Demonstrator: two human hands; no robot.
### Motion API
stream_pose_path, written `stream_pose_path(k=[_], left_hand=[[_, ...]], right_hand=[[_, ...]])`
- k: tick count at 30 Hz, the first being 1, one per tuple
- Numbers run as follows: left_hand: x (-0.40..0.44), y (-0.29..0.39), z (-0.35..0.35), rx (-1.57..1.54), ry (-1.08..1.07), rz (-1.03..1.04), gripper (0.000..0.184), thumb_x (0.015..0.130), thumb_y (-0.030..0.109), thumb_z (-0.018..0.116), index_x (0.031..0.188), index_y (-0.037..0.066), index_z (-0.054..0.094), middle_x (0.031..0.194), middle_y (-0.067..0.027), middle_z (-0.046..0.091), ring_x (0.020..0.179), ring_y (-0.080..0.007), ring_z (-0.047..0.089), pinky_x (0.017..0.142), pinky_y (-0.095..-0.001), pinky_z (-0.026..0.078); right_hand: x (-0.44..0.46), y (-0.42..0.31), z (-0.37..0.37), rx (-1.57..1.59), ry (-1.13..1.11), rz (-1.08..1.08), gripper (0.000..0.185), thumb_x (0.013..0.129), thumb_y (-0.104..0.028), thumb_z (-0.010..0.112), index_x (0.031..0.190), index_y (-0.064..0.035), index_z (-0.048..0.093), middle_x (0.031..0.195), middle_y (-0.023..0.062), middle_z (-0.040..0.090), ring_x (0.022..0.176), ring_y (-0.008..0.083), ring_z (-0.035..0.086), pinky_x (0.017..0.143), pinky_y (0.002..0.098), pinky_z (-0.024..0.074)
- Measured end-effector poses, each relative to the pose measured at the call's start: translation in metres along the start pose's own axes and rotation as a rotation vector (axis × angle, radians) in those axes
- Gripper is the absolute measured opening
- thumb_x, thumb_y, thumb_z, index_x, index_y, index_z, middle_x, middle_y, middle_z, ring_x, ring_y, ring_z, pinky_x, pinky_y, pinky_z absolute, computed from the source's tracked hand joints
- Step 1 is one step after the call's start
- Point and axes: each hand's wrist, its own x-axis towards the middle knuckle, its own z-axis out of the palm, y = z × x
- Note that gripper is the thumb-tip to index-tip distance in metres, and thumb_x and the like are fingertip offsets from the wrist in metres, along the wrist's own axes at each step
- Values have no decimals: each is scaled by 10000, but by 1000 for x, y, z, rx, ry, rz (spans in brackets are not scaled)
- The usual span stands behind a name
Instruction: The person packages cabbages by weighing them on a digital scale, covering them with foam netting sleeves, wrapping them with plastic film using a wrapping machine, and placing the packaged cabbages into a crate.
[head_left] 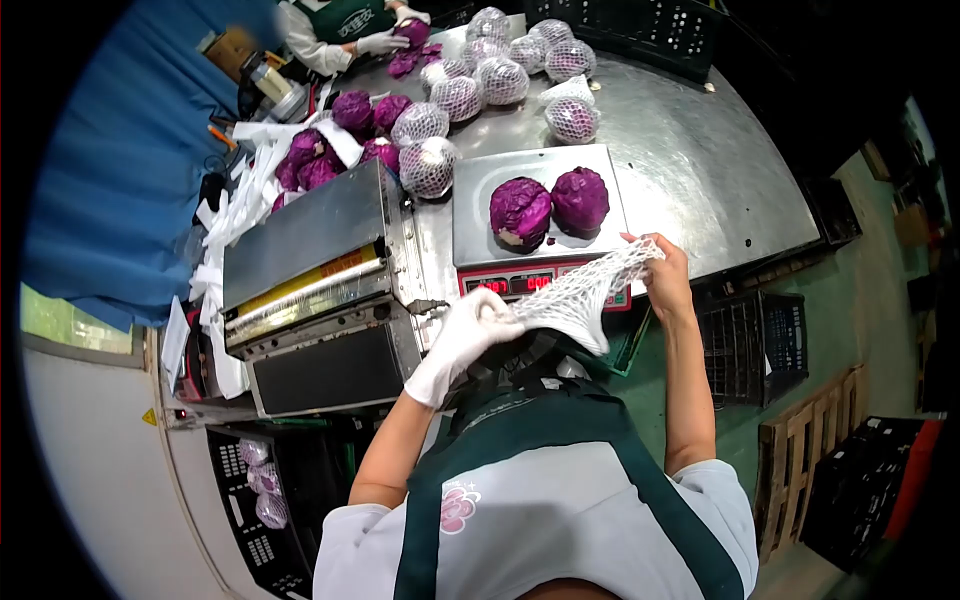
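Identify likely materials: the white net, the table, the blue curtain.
Net: matte white, probably foamed plastic; thick, soft-looking strands spread into open mesh between left hand and right hand.
Table: satin grey metal, likely stainless steel; blurred bright glare, fine scuffs.
Curtain: matte fabric, by its soft hanging folds; fibre unclear.

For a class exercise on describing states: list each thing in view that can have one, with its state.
White net: stretched, empty
Left hand: gloved, gripping net
Right hand: bare, gripping net
Scale: display lit, loaded
Cabbages on scale: unwrapped
Cabbage behind scale: netted
Blue curtain: hanging in folds
Lower-left crate: holding netted cabbages
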Motion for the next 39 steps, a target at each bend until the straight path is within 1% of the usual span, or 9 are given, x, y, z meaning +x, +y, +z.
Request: stream_pose_path(k=[3,7,9,14,20,27,31,34,39], left_hand=[[17,3,-9,-68,202,-210,141,780,161,663,834,31,648,648,10,580,578,-51,496,541,-217,419],[42,-12,-15,-240,483,-99,121,821,103,581,773,18,653,583,43,515,541,-43,427,495,-229,356],[59,-18,-16,-280,560,-95,134,816,85,558,740,3,631,560,26,506,541,-44,421,497,-240,349],[122,-34,2,-119,736,15,222,838,221,586,842,11,654,646,-65,615,607,-122,539,574,-304,426],[168,-30,-2,-697,400,-173,349,933,280,437,994,0,636,824,-57,658,697,-128,600,613,-243,486],[178,-15,-4,-1093,282,-138,347,907,236,417,1094,-4,585,1023,-113,652,920,-209,626,827,-340,501],[190,-21,-25,-1213,20,-214,274,892,185,472,1050,1,601,952,-103,661,822,-185,642,755,-307,528],[198,-22,-28,-713,89,226,181,823,15,539,967,-45,629,898,-88,663,807,-145,634,732,-281,531],[219,7,-56,-975,-322,62,170,472,15,482,604,-48,569,590,-76,539,522,-150,489,563,-239,424]], right_hand=[[-10,22,0,334,-110,217,183,817,52,442,965,66,547,930,131,625,797,174,629,713,286,519],[-3,27,-7,124,-324,297,43,787,-37,595,787,-3,569,711,27,582,609,103,532,533,239,411],[15,16,5,-492,255,14,238,767,-139,697,636,-19,538,596,-10,532,547,76,455,489,237,341],[86,22,9,-621,643,-505,328,798,-219,710,630,13,550,542,12,500,545,72,381,497,265,347],[132,33,8,-251,97,203,511,966,-459,361,913,-12,602,765,26,595,599,108,479,553,239,417],[143,31,10,220,-127,448,542,982,-402,270,1197,41,494,1102,156,610,907,210,642,774,325,552],[146,31,14,565,-364,623,465,966,-348,323,1172,14,531,1121,165,603,993,239,613,859,378,518],[169,32,3,668,-629,659,416,911,-255,389,1127,66,542,1116,199,599,1023,292,595,929,401,470],[234,22,14,282,-983,556,477,630,-110,623,1053,107,586,1007,192,645,912,262,639,882,346,492]])
